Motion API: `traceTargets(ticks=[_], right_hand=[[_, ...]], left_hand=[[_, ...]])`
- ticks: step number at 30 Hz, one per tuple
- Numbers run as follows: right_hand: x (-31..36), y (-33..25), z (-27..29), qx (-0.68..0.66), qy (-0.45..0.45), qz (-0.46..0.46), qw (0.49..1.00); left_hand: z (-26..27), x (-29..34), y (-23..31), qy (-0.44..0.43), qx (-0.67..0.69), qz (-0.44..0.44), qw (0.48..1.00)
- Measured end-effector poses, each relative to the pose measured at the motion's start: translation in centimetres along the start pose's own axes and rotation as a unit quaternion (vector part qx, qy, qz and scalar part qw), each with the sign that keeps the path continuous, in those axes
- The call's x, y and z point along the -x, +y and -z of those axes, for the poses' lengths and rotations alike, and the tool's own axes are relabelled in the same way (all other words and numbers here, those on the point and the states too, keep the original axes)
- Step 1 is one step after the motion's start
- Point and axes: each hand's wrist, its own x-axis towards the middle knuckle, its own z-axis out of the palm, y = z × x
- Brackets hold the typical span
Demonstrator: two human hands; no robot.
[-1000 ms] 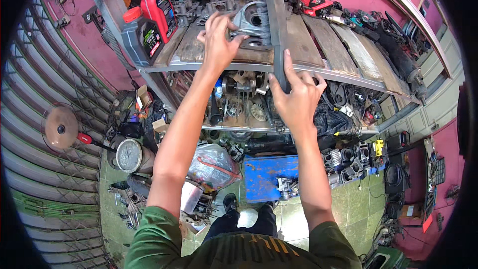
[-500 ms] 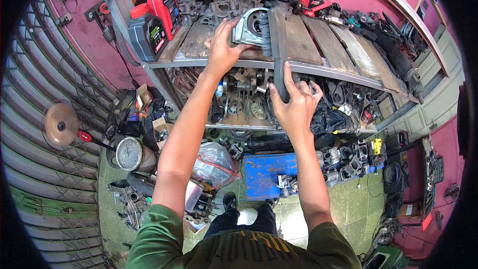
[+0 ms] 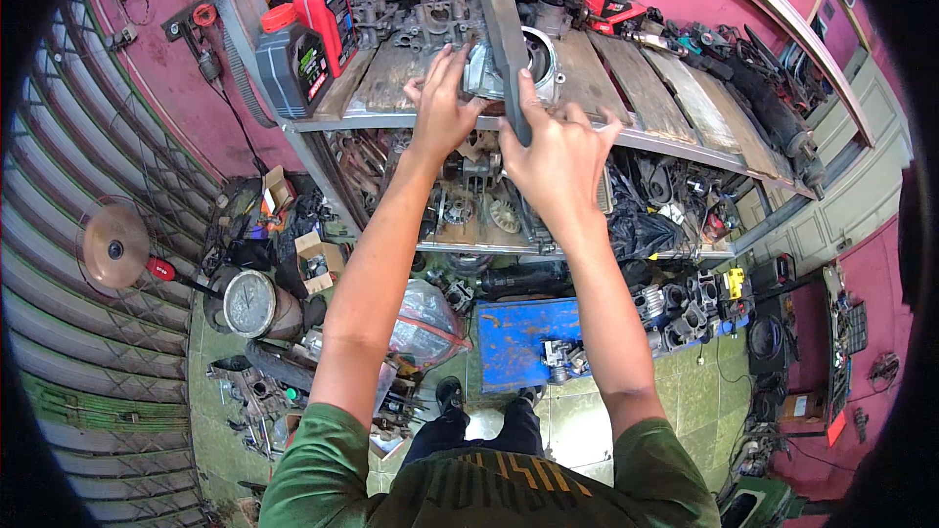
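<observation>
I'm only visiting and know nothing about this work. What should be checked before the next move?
1. Right hand holding the brush by its handle: ok.
2. Left hand at the left edge of the metal casing: ok.
3. Bristles meeting the casing: cannot tell; the brush's back hides them.
4. Casing resting on the wooden shelf: cannot tell.
5. Grey bottle with its red cap on, apart from both hands: ok.
6. Space behind the casing free: not ok; metal engine parts crowd it.
</observation>
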Motion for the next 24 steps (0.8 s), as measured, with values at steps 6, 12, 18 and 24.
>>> traceTargets(ticks=[6, 12, 18, 24], right_hand=[[3.3, -1.2, 1.9, -0.011, -0.053, 0.023, 0.998], [1.0, -1.0, 0.6, 0.028, -0.005, 0.029, 0.999], [6.6, -1.9, 2.0, -0.028, -0.057, 0.009, 0.998], [3.5, -0.7, 1.3, 0.011, 0.010, 0.014, 1.000]], left_hand=[[0.4, -0.3, -0.9, 0.005, -0.065, -0.038, 0.997], [-0.6, 0.3, 0.9, 0.038, -0.039, -0.039, 0.998], [0.2, 0.6, 0.0, 0.019, -0.084, -0.057, 0.995], [-0.6, -0.5, 1.4, 0.023, -0.043, -0.010, 0.999]])
